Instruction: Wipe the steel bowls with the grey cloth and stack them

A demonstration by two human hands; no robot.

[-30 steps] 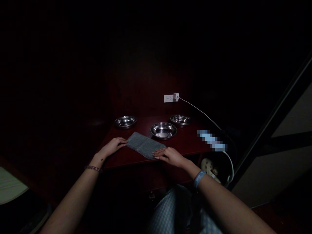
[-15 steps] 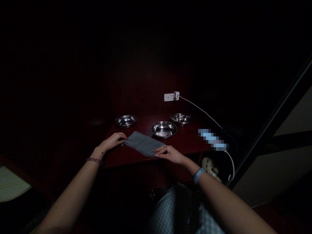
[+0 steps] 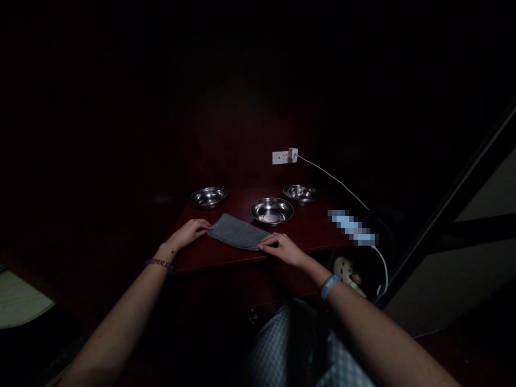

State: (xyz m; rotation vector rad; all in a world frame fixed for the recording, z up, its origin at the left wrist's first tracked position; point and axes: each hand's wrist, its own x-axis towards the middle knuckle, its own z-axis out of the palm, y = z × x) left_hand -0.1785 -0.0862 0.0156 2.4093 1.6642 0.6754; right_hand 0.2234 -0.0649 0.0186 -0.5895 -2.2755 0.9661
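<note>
A folded grey cloth (image 3: 237, 233) lies near the front edge of the dark red table (image 3: 226, 259). My left hand (image 3: 192, 232) is at the cloth's left end, its fingertips closed on the corner there. At the near right corner, my right hand (image 3: 282, 249) pinches the cloth between thumb and fingers. The cloth's front edge bows a little between the hands. Just behind the cloth stands a shiny steel bowl (image 3: 271, 211).
Two more steel bowls stand farther back, a left bowl (image 3: 209, 198) and a right bowl (image 3: 300, 194). A blurred-out blue device (image 3: 352, 228) lies at the right with a white cable (image 3: 334, 180) running to a wall socket (image 3: 281, 157). A spotted pale object (image 3: 344, 271) sits below.
My right hand has moved slightly up with the cloth's near right corner, and the front edge now curves. The small loose bit at the left corner no longer sticks out.
</note>
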